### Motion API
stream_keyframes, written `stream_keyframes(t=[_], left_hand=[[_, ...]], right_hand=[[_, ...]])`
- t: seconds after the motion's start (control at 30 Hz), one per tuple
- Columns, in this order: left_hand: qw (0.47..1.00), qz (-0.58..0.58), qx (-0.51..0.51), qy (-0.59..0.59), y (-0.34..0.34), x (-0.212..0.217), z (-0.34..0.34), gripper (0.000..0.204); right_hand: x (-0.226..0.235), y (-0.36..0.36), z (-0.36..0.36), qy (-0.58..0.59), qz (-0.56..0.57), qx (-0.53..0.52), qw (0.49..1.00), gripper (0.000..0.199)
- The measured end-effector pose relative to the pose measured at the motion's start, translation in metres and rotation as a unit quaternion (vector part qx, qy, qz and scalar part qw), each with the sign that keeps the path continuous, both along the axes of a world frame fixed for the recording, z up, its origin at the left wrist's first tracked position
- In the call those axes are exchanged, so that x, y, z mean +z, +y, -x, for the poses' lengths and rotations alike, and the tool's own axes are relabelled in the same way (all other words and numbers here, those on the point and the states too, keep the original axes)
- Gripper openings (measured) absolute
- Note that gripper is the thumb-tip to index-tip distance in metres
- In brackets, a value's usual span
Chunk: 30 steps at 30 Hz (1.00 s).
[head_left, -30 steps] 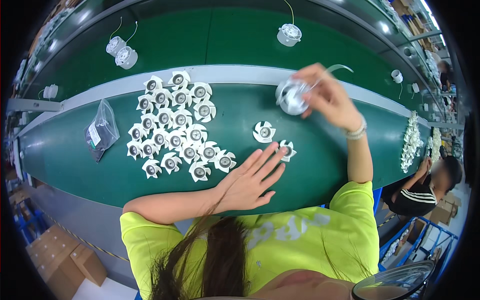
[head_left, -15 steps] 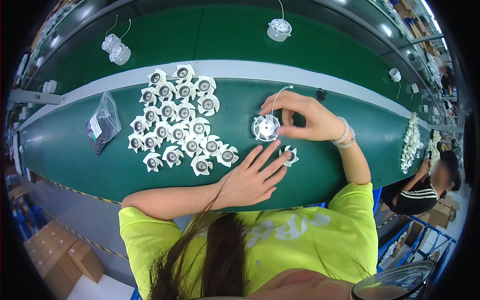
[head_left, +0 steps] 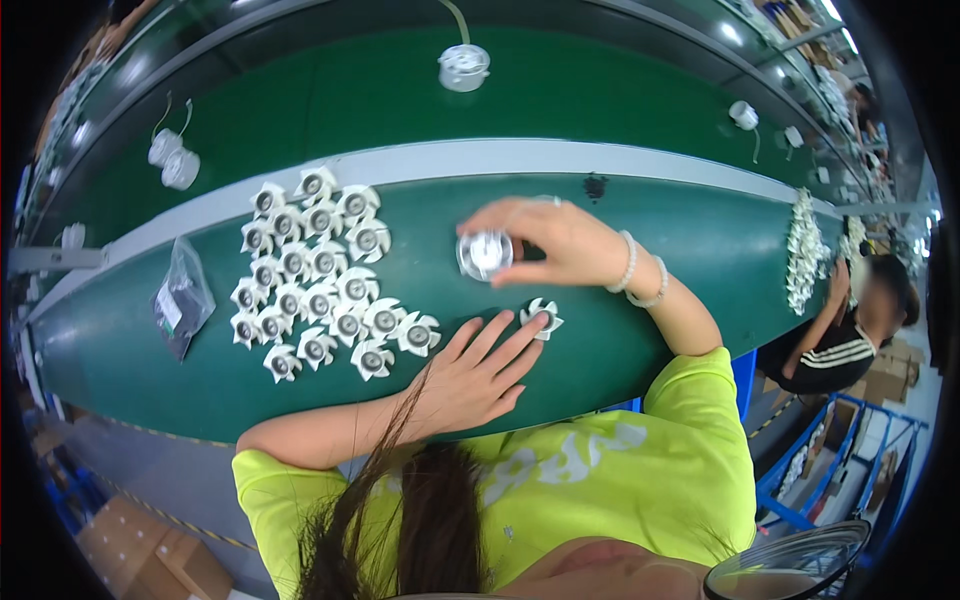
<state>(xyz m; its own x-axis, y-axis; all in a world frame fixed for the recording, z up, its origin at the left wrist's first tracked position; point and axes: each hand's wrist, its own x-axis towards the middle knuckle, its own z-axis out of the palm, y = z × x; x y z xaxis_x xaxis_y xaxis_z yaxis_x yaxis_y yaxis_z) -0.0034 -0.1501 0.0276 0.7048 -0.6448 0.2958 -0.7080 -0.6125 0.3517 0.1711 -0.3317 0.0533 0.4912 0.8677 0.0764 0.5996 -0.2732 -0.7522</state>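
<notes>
A round white fan housing (head_left: 485, 256) is between the thumb and fingers of my right hand (head_left: 560, 240), which is closed around its sides. The housing looks smeared by motion, and its wire is mostly hidden by the hand. My left hand (head_left: 470, 375) is open, fingers spread low over the green work surface (head_left: 420, 215). Its fingertips reach a single white fan impeller (head_left: 541, 318) with a grey hub, and a finger seems to touch its edge. To the left lie several similar impellers (head_left: 320, 300) in loose rows, hubs facing up.
A clear plastic bag (head_left: 183, 305) with dark contents lies at far left. Small black pieces (head_left: 595, 187) sit near the pale rail (head_left: 440, 158). Beyond it, a green belt carries several housings, one (head_left: 464, 68) with a wire. At right, another person (head_left: 840, 340) sits near stacked white impellers (head_left: 803, 255).
The view has shifted. My right hand's fingers now close around the housing, which was more exposed before. My left hand stays spread by the single impeller. Housings on the far belt have moved left.
</notes>
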Motion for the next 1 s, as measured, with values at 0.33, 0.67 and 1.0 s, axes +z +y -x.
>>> stream_keyframes(t=[0.33, 0.67, 1.0], left_hand=[[0.999, -0.030, 0.011, 0.012, 0.000, 0.004, 0.000, 0.053], [0.998, -0.046, 0.007, 0.030, -0.002, 0.002, 0.001, 0.057], [0.998, -0.017, 0.050, 0.023, -0.002, 0.004, -0.001, 0.052]], right_hand=[[-0.025, -0.147, -0.147, -0.200, -0.017, -0.459, 0.866, 0.030], [-0.078, -0.278, -0.195, -0.391, 0.203, -0.715, 0.543, 0.029], [-0.065, -0.257, -0.183, -0.399, 0.161, -0.548, 0.717, 0.036]])
